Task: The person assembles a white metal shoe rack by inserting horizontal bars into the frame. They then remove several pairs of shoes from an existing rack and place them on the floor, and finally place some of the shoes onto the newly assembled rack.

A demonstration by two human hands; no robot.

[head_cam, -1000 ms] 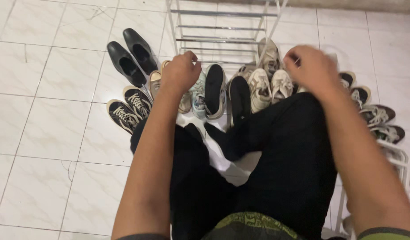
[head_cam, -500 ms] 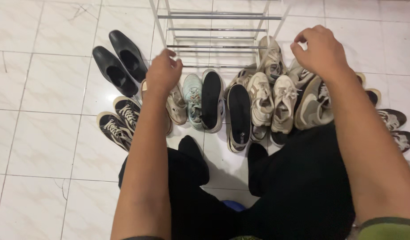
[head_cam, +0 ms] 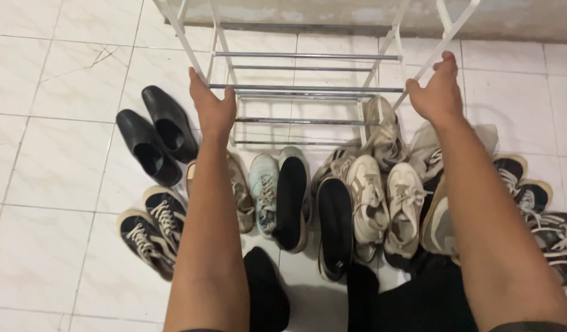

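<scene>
While both arms stretch out in front, the person's hands meet a white shoe rack (head_cam: 308, 89) that stands on the tiled floor (head_cam: 50, 160) near the wall. It has thin silver bars going across and white side poles. The left hand (head_cam: 213, 107) sits at the rack's left front pole, thumb out to the side and fingers pointing up; it touches the pole, but I cannot tell if the fingers curl around it. The right hand (head_cam: 437, 92) is at the right side pole, fingers folded over it, so it seems to have hold of the pole.

Just below the rack lies a crowd of shoes. A pair of shiny black dress shoes (head_cam: 154, 141) rests to the left, near the left hand. Below them sit two black sneakers with white laces (head_cam: 151, 230). Under the left arm is a tan shoe (head_cam: 237, 190), and beside it a pale blue sneaker (head_cam: 263, 190) and a black slip-on shoe (head_cam: 293, 197). Another black slip-on (head_cam: 336, 227) lies in the middle. Next come cream sneakers (head_cam: 385, 203), packed close together. More dark sneakers (head_cam: 535, 203) lie at the far right, past the right arm. The person's feet in black socks (head_cam: 265, 295) stand at the bottom.
</scene>
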